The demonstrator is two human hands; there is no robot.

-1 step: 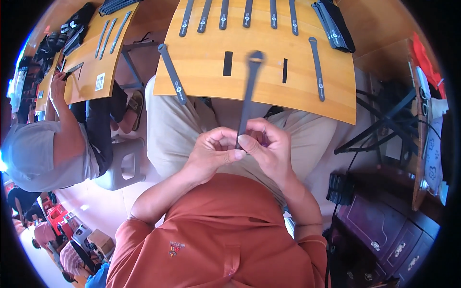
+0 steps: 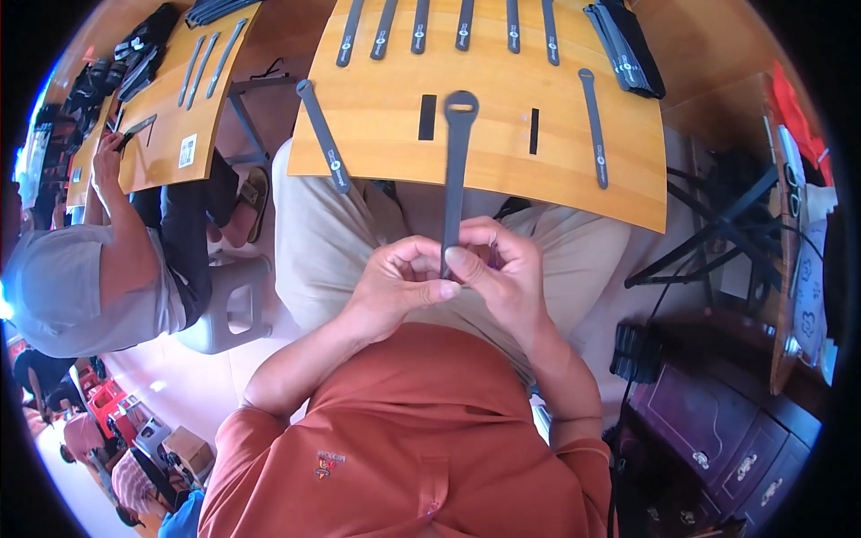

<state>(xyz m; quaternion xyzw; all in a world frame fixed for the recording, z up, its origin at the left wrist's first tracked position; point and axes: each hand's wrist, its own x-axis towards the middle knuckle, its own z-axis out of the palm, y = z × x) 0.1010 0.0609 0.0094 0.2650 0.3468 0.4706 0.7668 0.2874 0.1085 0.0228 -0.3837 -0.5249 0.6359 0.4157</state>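
Over my lap I hold a dark grey strap [image 2: 456,161] upright, its rounded, slotted head at the top. My left hand [image 2: 399,282] is closed at the strap's lower end, thumb pointing right. My right hand [image 2: 502,269] pinches the same end with thumb and fingers, close against the left. The very bottom of the strap is hidden by my fingers. Beyond it on the wooden table [image 2: 377,134] lie a slanted strap [image 2: 321,134] on the left, another strap [image 2: 594,130] on the right, and two short black strips, a wider one [image 2: 428,117] and a narrower one [image 2: 534,132].
Several like straps [image 2: 419,31] lie in a row along the table's far side, with a dark bundle of straps [image 2: 625,54] at the far right. Leftward, a person [image 2: 81,287] works at another table [image 2: 170,134]. A dark wooden cabinet [image 2: 708,430] stands low on the right.
The strap's upper end has swung slightly left, and its slotted head now faces me more flatly. Both hands keep nearly the same place and grip.
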